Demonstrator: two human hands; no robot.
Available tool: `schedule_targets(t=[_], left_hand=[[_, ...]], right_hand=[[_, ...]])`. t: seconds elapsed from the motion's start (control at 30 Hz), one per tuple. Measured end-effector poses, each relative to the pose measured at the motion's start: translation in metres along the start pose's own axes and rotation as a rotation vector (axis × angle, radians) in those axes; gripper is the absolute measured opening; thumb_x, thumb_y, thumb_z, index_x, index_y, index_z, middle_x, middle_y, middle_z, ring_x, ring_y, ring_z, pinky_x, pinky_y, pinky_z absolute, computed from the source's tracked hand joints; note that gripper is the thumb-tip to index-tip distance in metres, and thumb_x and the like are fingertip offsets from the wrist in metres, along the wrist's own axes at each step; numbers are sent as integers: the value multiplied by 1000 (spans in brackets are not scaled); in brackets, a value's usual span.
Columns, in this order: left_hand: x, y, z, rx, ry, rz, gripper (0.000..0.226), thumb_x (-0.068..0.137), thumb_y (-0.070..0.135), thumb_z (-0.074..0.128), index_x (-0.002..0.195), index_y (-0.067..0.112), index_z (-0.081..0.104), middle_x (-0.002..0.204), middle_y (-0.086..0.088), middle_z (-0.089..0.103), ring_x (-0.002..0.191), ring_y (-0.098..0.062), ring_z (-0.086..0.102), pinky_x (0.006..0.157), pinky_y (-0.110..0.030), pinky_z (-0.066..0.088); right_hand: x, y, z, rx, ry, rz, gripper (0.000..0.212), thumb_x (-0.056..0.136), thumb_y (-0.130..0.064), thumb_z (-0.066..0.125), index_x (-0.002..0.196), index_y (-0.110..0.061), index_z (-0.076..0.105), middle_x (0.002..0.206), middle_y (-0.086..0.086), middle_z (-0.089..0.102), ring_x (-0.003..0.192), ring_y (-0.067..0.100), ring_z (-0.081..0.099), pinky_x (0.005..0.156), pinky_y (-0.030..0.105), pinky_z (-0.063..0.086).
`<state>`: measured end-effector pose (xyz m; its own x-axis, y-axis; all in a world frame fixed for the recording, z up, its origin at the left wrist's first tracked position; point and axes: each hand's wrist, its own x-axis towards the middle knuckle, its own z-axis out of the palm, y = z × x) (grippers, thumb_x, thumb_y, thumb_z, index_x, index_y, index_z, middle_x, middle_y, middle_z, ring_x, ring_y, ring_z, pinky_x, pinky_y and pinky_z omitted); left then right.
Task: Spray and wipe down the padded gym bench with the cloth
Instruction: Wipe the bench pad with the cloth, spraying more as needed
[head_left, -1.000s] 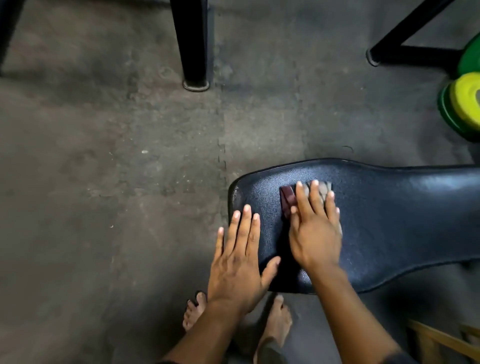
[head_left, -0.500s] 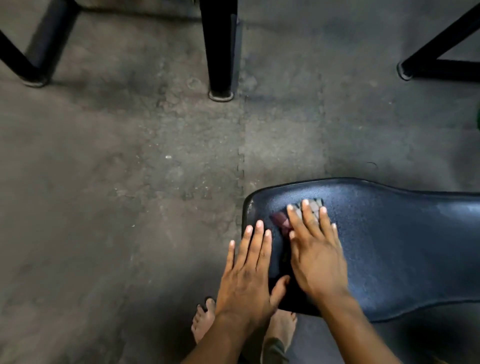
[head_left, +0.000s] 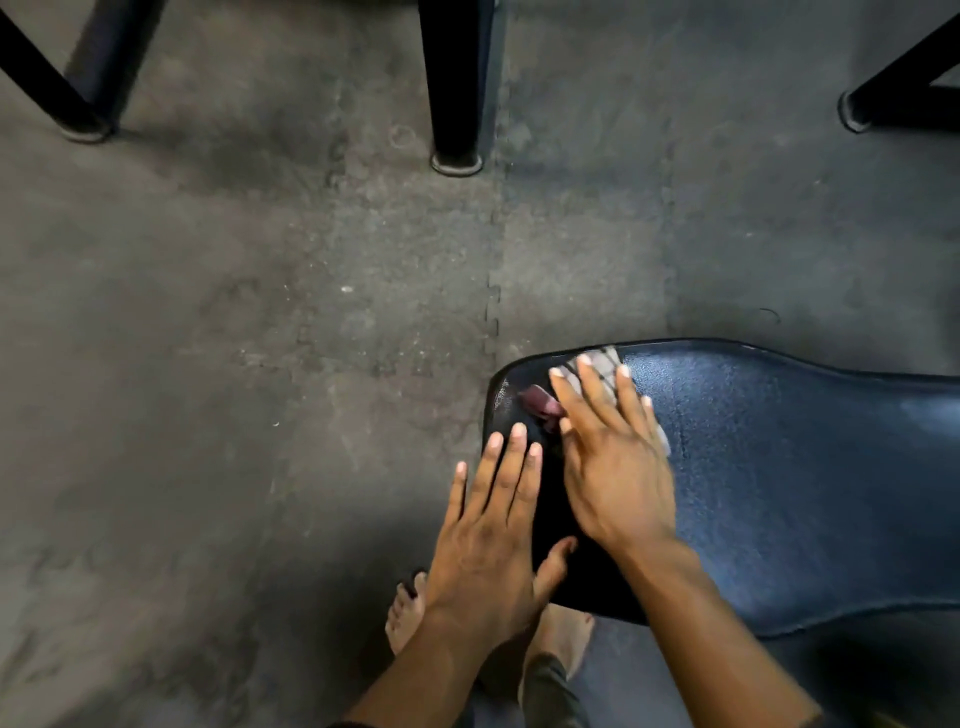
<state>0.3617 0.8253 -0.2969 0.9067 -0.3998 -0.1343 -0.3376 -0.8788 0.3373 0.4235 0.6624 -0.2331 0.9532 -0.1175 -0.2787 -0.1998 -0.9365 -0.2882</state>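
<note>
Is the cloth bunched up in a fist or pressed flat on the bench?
Pressed flat: the right hand lies open, fingers spread, over the cloth on the bench.

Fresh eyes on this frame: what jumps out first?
The right hand pressed flat on a checked cloth at the rounded end of the dark blue padded bench, lower right. Beside it the left hand lies spread over the bench's near-left edge, holding nothing. Black metal legs stand on the worn grey floor mat at the top, and bare feet show below the hands.

cloth (head_left: 597, 366) mostly hidden (under hand (head_left: 615, 467)), blurred
</note>
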Motion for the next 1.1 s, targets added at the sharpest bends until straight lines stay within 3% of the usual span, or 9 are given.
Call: schedule_targets(t=[0.2, 0.33, 0.47, 0.63, 0.77, 0.93, 1.1], left_hand=[[0, 0, 6, -31, 38, -1, 96, 100, 67, 46, 173, 19, 7, 182, -3, -1, 169, -26, 4, 131, -55, 18], [0, 2, 6, -33, 28, -14, 96, 100, 67, 45, 173, 17, 7, 182, -3, 0, 169, -25, 5, 130, -59, 28], [1, 0, 0, -27, -18, 1, 99, 97, 65, 51, 173, 17, 8, 182, -3, -1, 169, -25, 4, 129, -60, 29], [1, -1, -4, -73, -14, 0, 92, 102, 64, 44, 173, 19, 6, 182, -1, -3, 169, -25, 0, 131, -59, 23], [2, 1, -6, -112, -9, -14, 81, 106, 55, 38, 173, 22, 7, 182, 3, -5, 169, -20, -2, 133, -57, 18], [4, -16, -15, -135, -46, 41, 69, 109, 44, 32, 173, 31, 8, 181, 13, -2, 168, -12, -1, 133, -61, 15], [11, -37, -24, -16, -76, 165, 72, 108, 51, 35, 173, 32, 7, 182, 12, -1, 168, -14, 1, 133, -60, 16]], right_hand=[[37, 2, -12, 0, 63, 86, 58, 112, -30, 43, 169, -35, 36, 182, -4, 25, 170, 36, 11, 137, 53, 14], [38, -5, 2, -28, 35, -60, 59, 111, -30, 43, 169, -37, 36, 181, -7, 26, 170, 36, 9, 138, 54, 11], [-23, 14, 16, -35, 63, -110, 59, 112, -30, 43, 169, -39, 33, 182, -13, 22, 171, 30, 11, 138, 49, 14], [-86, 59, 17, -6, 179, 138, 62, 107, -29, 44, 168, -36, 39, 180, -8, 29, 169, 34, 22, 134, 58, 26], [-98, 35, 27, 66, 252, 348, 63, 104, -32, 38, 167, -29, 43, 178, -2, 34, 167, 42, 23, 135, 59, 23], [-132, -21, 78, 49, 238, 178, 70, 100, -36, 46, 169, -32, 39, 180, -4, 29, 169, 35, 19, 134, 58, 24], [-155, -6, 90, 2, 217, 98, 65, 106, -37, 48, 170, -37, 35, 182, -8, 25, 171, 28, 15, 133, 54, 28]])
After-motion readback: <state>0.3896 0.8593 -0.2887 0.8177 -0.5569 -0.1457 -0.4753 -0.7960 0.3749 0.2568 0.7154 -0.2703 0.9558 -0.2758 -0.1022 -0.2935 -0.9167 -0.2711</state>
